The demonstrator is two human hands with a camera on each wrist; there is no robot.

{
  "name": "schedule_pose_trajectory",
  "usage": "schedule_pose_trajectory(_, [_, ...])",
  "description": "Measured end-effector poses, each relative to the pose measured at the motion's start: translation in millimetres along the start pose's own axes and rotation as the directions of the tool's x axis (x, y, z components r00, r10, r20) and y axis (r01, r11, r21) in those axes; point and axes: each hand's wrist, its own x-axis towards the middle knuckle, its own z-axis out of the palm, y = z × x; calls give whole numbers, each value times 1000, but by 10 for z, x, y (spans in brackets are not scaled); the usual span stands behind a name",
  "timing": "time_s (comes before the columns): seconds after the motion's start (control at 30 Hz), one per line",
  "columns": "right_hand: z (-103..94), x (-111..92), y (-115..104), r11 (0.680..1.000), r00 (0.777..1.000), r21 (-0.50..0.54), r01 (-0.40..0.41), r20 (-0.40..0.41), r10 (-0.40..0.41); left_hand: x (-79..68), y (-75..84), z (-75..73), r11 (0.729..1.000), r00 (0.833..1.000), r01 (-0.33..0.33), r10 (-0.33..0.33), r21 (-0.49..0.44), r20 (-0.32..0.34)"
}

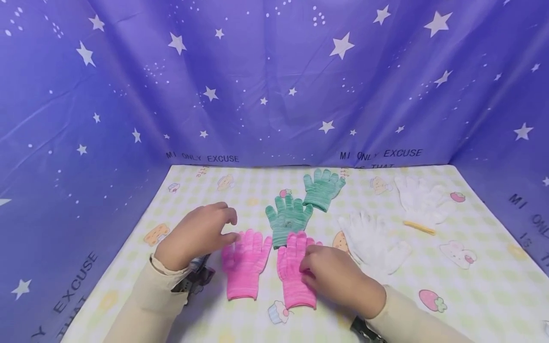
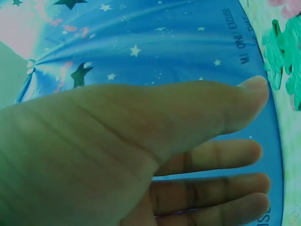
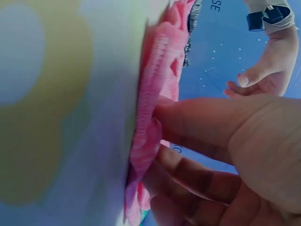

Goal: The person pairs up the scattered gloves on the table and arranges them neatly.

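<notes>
Two pink knitted gloves lie side by side near the front of the table, fingers pointing away from me. My right hand (image 1: 339,276) pinches the side edge of the right pink glove (image 1: 293,276); in the right wrist view its thumb and fingertips (image 3: 164,113) are at a raised fold of the pink fabric (image 3: 148,146). My left hand (image 1: 201,233) hovers at the upper left of the left pink glove (image 1: 242,271), fingers loosely bent and holding nothing. In the left wrist view its thumb (image 2: 211,106) stands apart from the fingers.
Behind the pink gloves lie a green glove (image 1: 289,221) and, farther back, another green glove (image 1: 323,188). To the right are a white glove (image 1: 373,240), a second white glove (image 1: 422,200) and a yellow strip (image 1: 419,227). A starry blue curtain (image 1: 266,85) encloses the checkered tabletop (image 1: 193,195).
</notes>
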Motion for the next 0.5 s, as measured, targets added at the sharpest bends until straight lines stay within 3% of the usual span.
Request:
schedule_pose_trajectory(0.3, [-9, 14, 26, 1000, 999, -8, -13, -43, 13, -11, -55, -89, 998, 996, 64, -63, -17, 59])
schedule_pose_trajectory(0.5, [-129, 15, 6, 1000, 997, 8, -7, -78, 8, -29, -79, -107, 996, 996, 76, -73, -44, 55])
